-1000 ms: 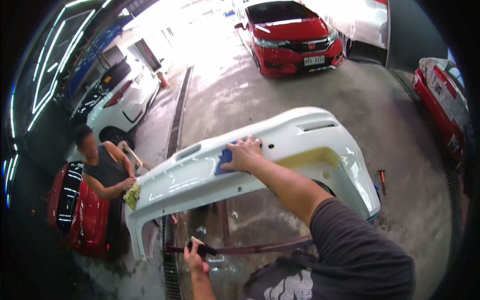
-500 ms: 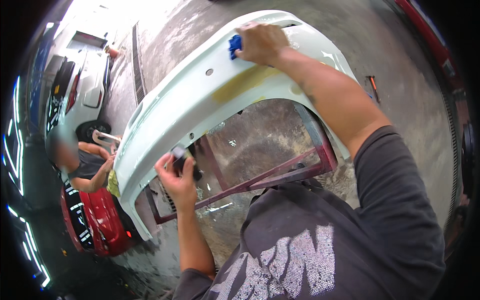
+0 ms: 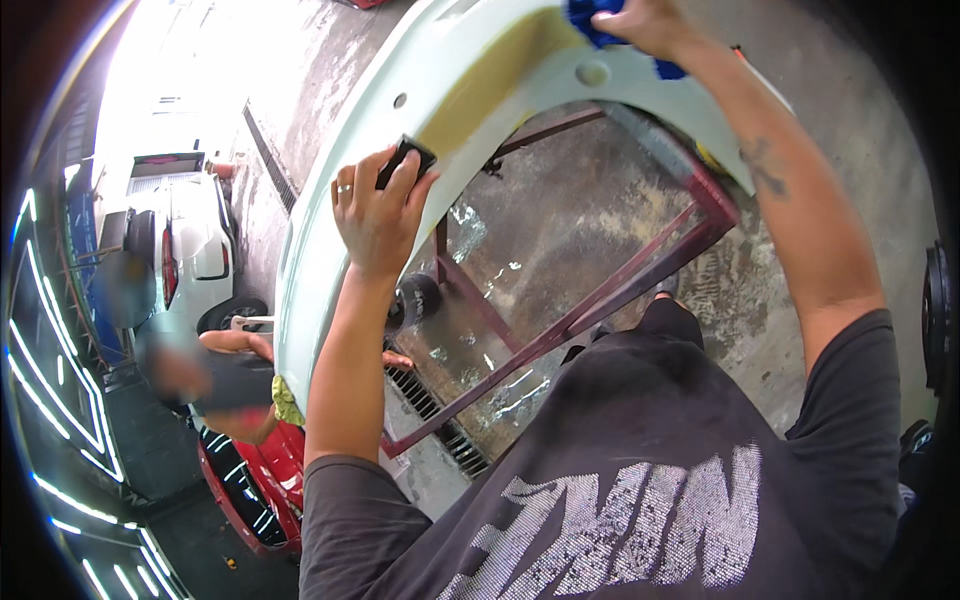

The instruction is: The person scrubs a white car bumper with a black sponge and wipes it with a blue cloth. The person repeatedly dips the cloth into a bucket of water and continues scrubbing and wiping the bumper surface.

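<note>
A white car bumper [image 3: 345, 150] arches across the view, a dull olive-yellow patch [image 3: 480, 85] running along its upper part. Gripped in the fingers of my left hand [image 3: 380, 218] is a small black block [image 3: 407, 160], held over the bumper beside the lower end of the patch. Whether the block touches the surface I cannot tell. My right hand [image 3: 655, 28] is closed on a crumpled blue cloth [image 3: 592, 22] at the top edge of the view, against the bumper past the patch's far end.
A dark red metal frame stand [image 3: 600, 310] stands below the bumper. On the left, another person [image 3: 225, 385] works at the bumper's end near a yellow-green cloth [image 3: 287, 400]. Beyond are a white car [image 3: 195, 230] and a red car [image 3: 265, 470]. A floor grate [image 3: 435, 415] lies below.
My left hand has risen from below the bumper to the patch with the block. My right hand and the blue cloth have shifted right. The whole view has swung, and the other person leans lower.
</note>
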Demonstrator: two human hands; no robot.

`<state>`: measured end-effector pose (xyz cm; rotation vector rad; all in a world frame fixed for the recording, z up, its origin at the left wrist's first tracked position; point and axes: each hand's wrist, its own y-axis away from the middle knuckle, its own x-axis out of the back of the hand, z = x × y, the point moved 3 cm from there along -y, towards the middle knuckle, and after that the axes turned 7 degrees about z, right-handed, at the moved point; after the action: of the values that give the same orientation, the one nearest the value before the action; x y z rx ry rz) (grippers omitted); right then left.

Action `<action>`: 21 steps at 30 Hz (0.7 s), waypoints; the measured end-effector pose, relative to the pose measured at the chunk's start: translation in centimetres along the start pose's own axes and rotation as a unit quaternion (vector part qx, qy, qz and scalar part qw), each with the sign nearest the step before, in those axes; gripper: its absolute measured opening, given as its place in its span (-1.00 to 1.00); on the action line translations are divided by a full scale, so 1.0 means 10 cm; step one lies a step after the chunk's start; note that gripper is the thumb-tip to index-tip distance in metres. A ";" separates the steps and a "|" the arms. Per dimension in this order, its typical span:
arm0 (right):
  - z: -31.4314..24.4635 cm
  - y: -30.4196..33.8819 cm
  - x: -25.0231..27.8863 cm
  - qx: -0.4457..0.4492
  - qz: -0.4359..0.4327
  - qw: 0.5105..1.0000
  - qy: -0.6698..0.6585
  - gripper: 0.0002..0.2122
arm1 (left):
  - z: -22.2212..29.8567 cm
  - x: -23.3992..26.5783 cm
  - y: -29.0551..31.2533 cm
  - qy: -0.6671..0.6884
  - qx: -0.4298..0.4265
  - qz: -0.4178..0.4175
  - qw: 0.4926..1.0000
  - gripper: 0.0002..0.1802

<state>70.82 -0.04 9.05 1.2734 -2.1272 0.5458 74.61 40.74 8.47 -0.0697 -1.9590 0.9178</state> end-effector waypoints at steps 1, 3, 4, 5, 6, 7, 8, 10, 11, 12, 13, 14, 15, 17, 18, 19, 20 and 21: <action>0.61 -0.15 -0.22 -0.005 0.154 0.988 -0.031 -0.34 | 0.01 -0.06 -0.02 0.004 -0.005 0.011 1.000 -0.55; 1.05 -0.17 -0.42 0.066 0.293 0.954 0.009 -0.35 | -0.02 -0.04 0.08 0.000 -0.006 0.017 1.000 -0.53; 1.08 -0.17 -0.49 0.088 0.298 0.951 -0.001 -0.36 | -0.03 0.02 0.11 -0.009 0.007 -0.003 1.000 -0.55; 1.09 -0.16 -0.49 0.108 0.308 0.945 -0.009 -0.36 | -0.04 0.05 0.15 -0.003 0.010 -0.007 1.000 -0.56; 1.05 -0.13 -0.42 0.127 0.319 0.939 -0.014 -0.37 | -0.06 0.01 0.15 0.005 0.013 -0.010 1.000 -0.57; 1.06 -0.09 -0.34 0.098 0.296 0.950 -0.010 -0.38 | -0.07 -0.03 0.14 0.013 0.017 -0.012 1.000 -0.58; 0.88 0.04 -0.28 0.073 0.266 0.961 -0.011 -0.39 | -0.09 0.00 0.16 0.027 0.031 -0.025 0.999 -0.57; 0.73 0.18 -0.20 0.050 0.243 0.969 0.005 -0.42 | -0.15 -0.03 0.11 0.060 0.045 -0.038 0.996 -0.55; 0.73 0.22 -0.18 0.050 0.246 0.968 0.019 -0.43 | -0.15 -0.05 0.08 0.077 0.053 -0.044 0.995 -0.54; 0.67 0.23 -0.18 0.053 0.246 0.967 0.032 -0.44 | -0.14 -0.02 0.13 0.065 0.062 -0.051 0.995 -0.44; 0.62 0.24 -0.17 0.033 0.233 0.972 0.019 -0.43 | -0.11 0.01 0.17 0.049 0.073 -0.031 0.996 -0.40; 0.58 0.30 -0.10 0.005 0.222 0.975 0.012 -0.43 | -0.03 -0.01 0.19 0.044 0.081 -0.011 0.996 -0.36; 0.55 0.36 -0.03 -0.023 0.211 0.977 0.005 -0.43 | 0.01 -0.06 0.20 0.039 0.088 0.009 0.995 -0.32; 0.51 0.43 -0.05 -0.021 0.226 0.974 0.005 -0.41 | -0.02 -0.12 0.35 0.003 0.080 0.019 0.997 -0.24; 0.52 0.48 -0.11 -0.007 0.251 0.968 0.016 -0.40 | -0.06 -0.14 0.38 -0.006 0.061 0.018 0.998 -0.24; 0.53 0.48 -0.13 0.006 0.278 0.960 0.030 -0.39 | -0.08 -0.20 0.36 -0.012 0.041 0.017 0.999 -0.24; 0.57 0.41 -0.13 0.000 0.260 0.965 0.041 -0.38 | -0.05 -0.30 0.25 -0.003 0.026 0.005 1.000 -0.26; 0.61 0.33 -0.13 -0.004 0.239 0.970 0.049 -0.37 | 0.02 -0.41 0.05 0.004 0.019 -0.010 1.000 -0.27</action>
<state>66.65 -1.44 3.57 0.7013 -2.3499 0.7780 76.57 39.33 5.15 -0.0323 -1.9315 0.9395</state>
